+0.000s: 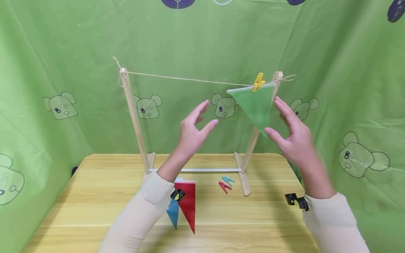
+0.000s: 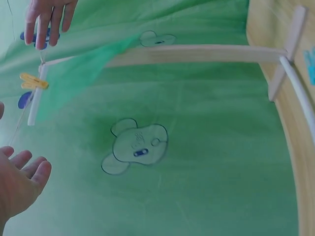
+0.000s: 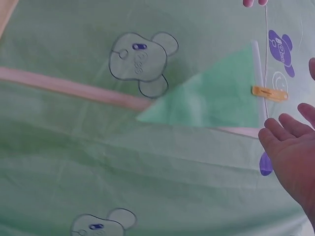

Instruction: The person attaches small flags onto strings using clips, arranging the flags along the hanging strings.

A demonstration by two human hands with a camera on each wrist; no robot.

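A green triangular pennant [image 1: 257,105] hangs from the string [image 1: 190,79] near the right post, its white top edge clipped by a yellow clothespin [image 1: 258,83]. My right hand [image 1: 294,137] is raised just right of the pennant, fingers spread and holding nothing. To the pennant's left, my left hand [image 1: 195,128] is held in the air below the string, thumb and fingers apart and nothing between them. In the right wrist view the right hand [image 3: 290,152] lies close beside the pennant's top corner, palm showing.
The string runs between two wooden posts [image 1: 134,116] joined by a white rod [image 1: 210,170] on the table [image 1: 253,225]. A red pennant [image 1: 188,200] overlaps a blue pennant [image 1: 173,212] near my left sleeve. Red [image 1: 225,187] and blue clothespins [image 1: 228,181] lie near the right foot.
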